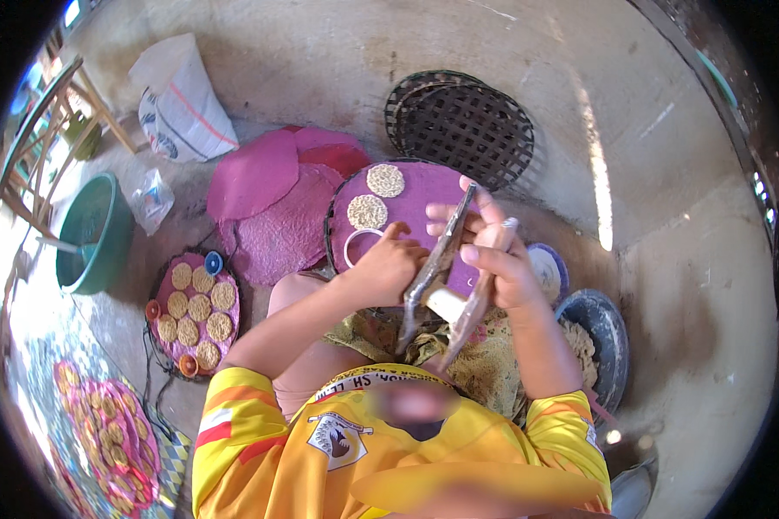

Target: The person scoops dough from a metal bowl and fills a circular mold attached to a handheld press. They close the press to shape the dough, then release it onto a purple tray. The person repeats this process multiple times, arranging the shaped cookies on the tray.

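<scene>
My right hand (pixel 502 259) grips a wooden hand press (pixel 427 281), with two long dark arms and a pale cylinder (pixel 445 304) between them, held tilted above a purple board (pixel 411 199). Some fingers stick out past the arms. My left hand (pixel 383 270) is closed, its curled fingers at the right side of a white ring (pixel 348 253) over the board; its grip is partly hidden behind the hand. Two pale noodle-like discs (pixel 367 211) lie on the board's upper left.
Left are a round tray of several discs (pixel 198 306), green basin (pixel 78 272), wooden stand (pixel 35 164) and disc-covered sheets (pixel 104 432). Purple sheets (pixel 251 182), a white sack (pixel 177 104) and woven trays (pixel 463 130) lie behind. A grey basin of dough (pixel 580 355) sits right.
</scene>
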Available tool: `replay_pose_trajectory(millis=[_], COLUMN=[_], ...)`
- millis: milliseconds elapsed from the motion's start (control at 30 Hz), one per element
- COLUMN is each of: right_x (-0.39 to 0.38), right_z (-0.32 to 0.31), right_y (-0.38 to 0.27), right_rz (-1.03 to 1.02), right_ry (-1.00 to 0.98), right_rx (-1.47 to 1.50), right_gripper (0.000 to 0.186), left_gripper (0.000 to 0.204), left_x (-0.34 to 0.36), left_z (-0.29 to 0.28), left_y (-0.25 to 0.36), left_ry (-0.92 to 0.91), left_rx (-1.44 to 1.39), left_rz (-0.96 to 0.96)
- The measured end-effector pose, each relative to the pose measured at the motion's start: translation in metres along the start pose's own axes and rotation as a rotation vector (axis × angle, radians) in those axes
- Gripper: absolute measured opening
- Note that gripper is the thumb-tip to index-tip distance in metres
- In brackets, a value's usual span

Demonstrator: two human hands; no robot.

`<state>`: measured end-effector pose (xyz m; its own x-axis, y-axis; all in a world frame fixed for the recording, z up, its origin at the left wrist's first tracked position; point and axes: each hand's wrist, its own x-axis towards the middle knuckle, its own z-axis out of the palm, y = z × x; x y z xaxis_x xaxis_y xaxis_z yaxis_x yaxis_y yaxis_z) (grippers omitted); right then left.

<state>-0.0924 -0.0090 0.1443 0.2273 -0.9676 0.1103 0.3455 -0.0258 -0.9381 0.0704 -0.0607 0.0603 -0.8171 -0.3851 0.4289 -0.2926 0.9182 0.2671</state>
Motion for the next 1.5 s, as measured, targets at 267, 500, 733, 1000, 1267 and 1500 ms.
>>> replay_pose_trajectory(millis=[267, 500, 733, 1000, 1267, 1500], right_x=[0.044, 0.108, 0.163, 0.201, 0.187, 0.217], right_z=[-0.016, -0.041, -0.045, -0.032, -0.009, -0.01], right_y=[-0.058, 0.002, 0.074, 0.085, 0.103, 0.116], right_rz=[-0.084, 0.292, 0.758, 0.86, 0.812, 0.761], right_ry=[-0.064, -0.166, 0.151, 0.194, 0.183, 0.086], right_rx=[-0.089, 0.18, -0.226, -0.596, -0.573, -0.55], right_gripper=[0.084, 0.074, 0.053, 0.041, 0.062, 0.081], left_gripper=[0.064, 0.11, 0.09, 0.075, 0.078, 0.088], left_x=[-0.003, -0.006, -0.01, -0.001, -0.015, -0.021], left_z=[0.051, 0.062, 0.087, 0.082, 0.071, 0.078], left_y=[0.062, 0.077, 0.062, 0.045, 0.058, 0.029], left_ry=[0.407, -0.32, -0.045, 0.14, 0.292, 0.306], left_rx=[-1.937, -2.94, -3.293, -3.331, -3.316, -3.225], left_rz=[-0.805, 0.083, 0.378, 0.513, 0.332, 0.125])
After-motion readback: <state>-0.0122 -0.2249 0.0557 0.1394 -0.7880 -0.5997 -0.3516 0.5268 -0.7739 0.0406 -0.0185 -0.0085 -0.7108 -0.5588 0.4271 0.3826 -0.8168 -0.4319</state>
